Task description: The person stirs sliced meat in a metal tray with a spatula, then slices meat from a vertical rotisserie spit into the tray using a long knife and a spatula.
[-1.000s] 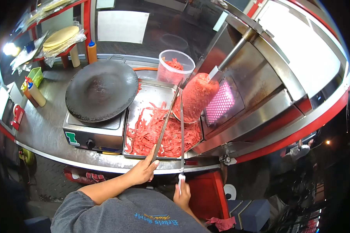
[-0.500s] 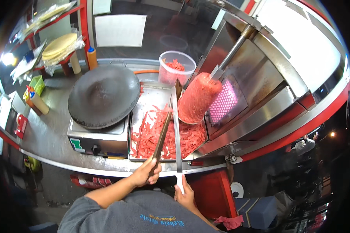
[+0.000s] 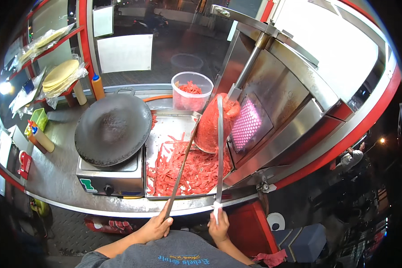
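Observation:
My left hand point(image 3: 157, 227) grips a long, narrow metal blade or tool point(image 3: 183, 167) angled up over a steel tray point(image 3: 163, 125) to the left side of the meat cone. In my right hand point(image 3: 218, 227) is a long knife point(image 3: 219, 174) by its white handle, its upper blade lying across the front of the red meat cone point(image 3: 205, 129). That cone hangs on a tilted spit beside a grill with glowing pink, perforated burners point(image 3: 248, 123). Thin red meat shavings point(image 3: 183, 172) lie heaped in the tray beneath.
A black domed pan point(image 3: 112, 134) sits on a steel burner point(image 3: 102, 183) at left. A clear tub of red meat point(image 3: 192, 91) stands behind the tray. Shelves of bagged flatbreads point(image 3: 60, 76), squeeze bottles point(image 3: 47, 140), a red bin point(image 3: 248, 228) and a person point(image 3: 350, 158) outside also show.
Both hands have moved lower in the picture. The knife's upper blade has shifted rightward onto the cone's front, and the tools' lower ends are farther apart. The whole view has shifted somewhat.

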`<state>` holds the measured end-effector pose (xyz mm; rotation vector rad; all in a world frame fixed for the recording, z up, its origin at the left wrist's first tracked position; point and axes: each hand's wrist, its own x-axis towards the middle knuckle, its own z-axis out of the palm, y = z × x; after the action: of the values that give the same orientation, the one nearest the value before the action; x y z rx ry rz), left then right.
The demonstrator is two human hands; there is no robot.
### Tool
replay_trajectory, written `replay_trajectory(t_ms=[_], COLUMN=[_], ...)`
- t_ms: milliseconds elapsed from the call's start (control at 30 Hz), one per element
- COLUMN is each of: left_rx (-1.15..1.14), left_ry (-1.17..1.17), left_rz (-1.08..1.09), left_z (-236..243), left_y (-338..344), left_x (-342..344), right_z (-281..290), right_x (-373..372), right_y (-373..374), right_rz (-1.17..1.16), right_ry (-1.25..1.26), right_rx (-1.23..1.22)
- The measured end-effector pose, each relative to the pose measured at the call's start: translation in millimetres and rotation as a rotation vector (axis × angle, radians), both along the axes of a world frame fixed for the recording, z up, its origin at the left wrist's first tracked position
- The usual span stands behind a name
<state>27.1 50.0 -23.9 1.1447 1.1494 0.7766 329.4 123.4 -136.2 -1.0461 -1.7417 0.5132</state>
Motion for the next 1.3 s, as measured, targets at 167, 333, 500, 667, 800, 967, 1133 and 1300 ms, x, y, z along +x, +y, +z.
replay_trajectory(t_ms=[167,333,500,667,800,967,1133,1300], left_rx=[0.013,0.061,0.074,0.116,0.122,0.148,0.129,0.099], left_ry=[0.028,0.064,0.069,0.11,0.073,0.096,-0.032,-0.341], left_rz=[0.017,0.014,0.018,0.095,0.107,0.097,0.146,0.134], left_z=[-3,9,8,7,9,-8,4,2], left_y=[3,15,19,31,42,46,60,76], left_x=[8,8,14,24,25,27,36,33], right_z=[79,0,26,67,10,48,84,42], right_x=[-55,-2,-14,-46,4,-19,-39,14], right_y=[72,-5,8,38,-30,6,29,-48], right_rz=[0.005,0.008,-0.01,0.007,-0.041,-0.018,0.012,0.034], right_ry=[-0.13,-0.19,-0.22,-0.194,-0.269,-0.269,-0.28,-0.315], right_rx=[0.297,0.136,0.174,0.103,0.069,0.096,0.023,-0.056])
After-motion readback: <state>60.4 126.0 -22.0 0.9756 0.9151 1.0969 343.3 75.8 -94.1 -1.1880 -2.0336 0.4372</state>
